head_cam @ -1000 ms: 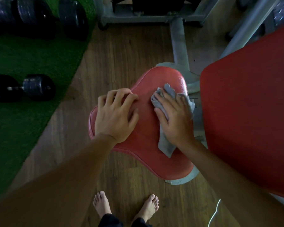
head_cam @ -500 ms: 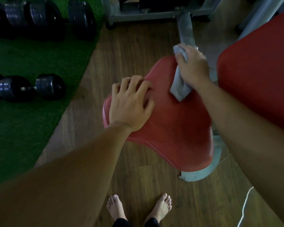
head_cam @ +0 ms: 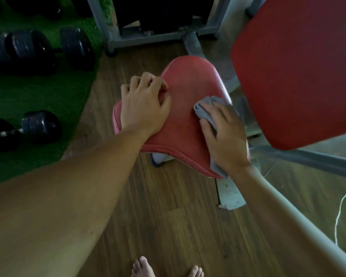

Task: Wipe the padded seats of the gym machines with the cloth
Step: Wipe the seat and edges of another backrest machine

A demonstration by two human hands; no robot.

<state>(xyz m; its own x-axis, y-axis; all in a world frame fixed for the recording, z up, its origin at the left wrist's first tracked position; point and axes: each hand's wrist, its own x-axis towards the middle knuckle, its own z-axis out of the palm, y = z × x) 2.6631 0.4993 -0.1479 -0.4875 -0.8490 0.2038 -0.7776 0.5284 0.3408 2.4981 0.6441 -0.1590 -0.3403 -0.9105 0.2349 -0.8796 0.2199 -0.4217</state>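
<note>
The right grip (head_cam: pixel 224 134) lies palm-down on the crumpled grey cloth (head_cam: pixel 205 105), fingers spread and nearly straight. It presses the fabric flat against the pad and does not pinch it. The cloth sits on the right-hand side of the red vinyl saddle-shaped padded seat (head_cam: pixel 186 92). One end bunches out past the fingertips and the other trails out below the heel of the palm at the near right edge of the seat.

The left grip (head_cam: pixel 142 108) rests on the left lobe of the seat. Its fingers are bent at the knuckles with the tips tucked down against the pad, and the thumb lies on the surface. It braces on the seat and encloses nothing.

Task status, as a judgement:
- Wiping of this seat is in progress. The cloth is in contact with the right portion.
- The far nose and the centre of the seat are exposed. The dim light does not show which zones are already clean.
- The area under the left grip cannot be wiped until that grip is moved.
- The large red rectangular back pad (head_cam: pixel 296 66), just to the right, has no cloth on it.

Arm pose: both forearms reach forward and down from the near edge of the view, converging on the seat above the brown wood-plank floor (head_cam: pixel 178 226).
</note>
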